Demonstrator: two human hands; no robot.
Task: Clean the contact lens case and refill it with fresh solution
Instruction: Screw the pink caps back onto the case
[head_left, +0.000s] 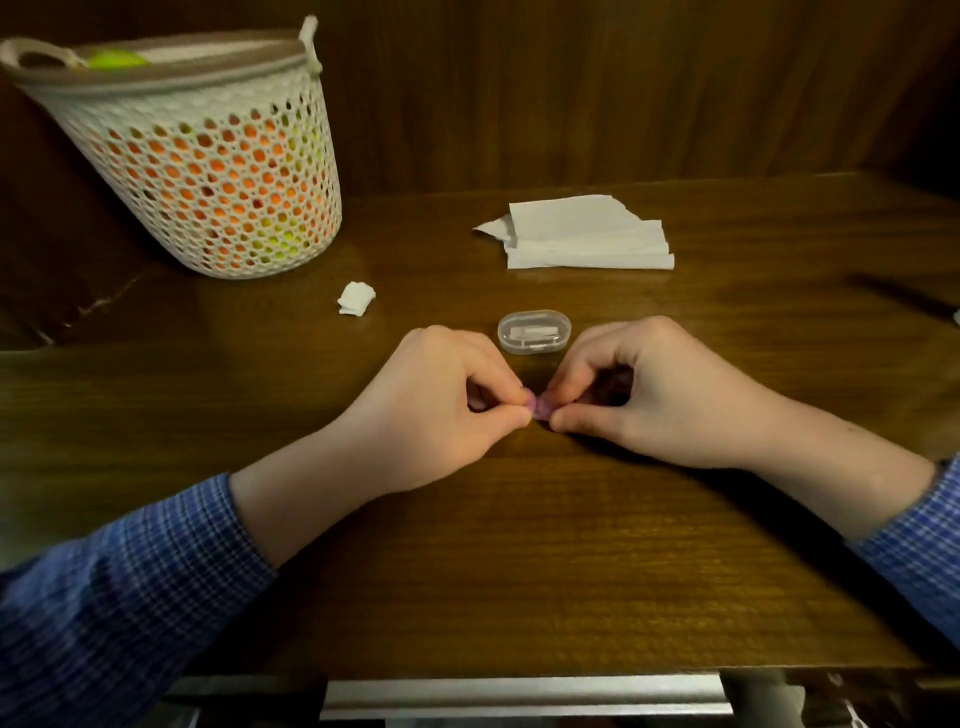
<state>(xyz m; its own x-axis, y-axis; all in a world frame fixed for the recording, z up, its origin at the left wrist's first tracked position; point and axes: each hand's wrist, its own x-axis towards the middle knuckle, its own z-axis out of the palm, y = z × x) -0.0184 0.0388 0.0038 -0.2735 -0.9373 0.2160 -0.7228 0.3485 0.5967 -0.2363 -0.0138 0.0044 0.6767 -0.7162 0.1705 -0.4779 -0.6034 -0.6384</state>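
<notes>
Both hands pinch a small purple case between fingertips: left hand, right hand. Behind sits a clear box; no writing is legible.

This is looking like a room in a home rather than a lab or a shop. A dark wooden desk is carrying the things, and dark wood panelling is rising straight behind it, as in a fitted cabinet or wall unit. A white perforated plastic basket with rope handles is standing at the back left, with orange and yellow-green things showing through its holes. Folded white paper tissues are lying at the back, and a small crumpled tissue is lying near the basket. Warm, dim light is falling over it all.
</notes>
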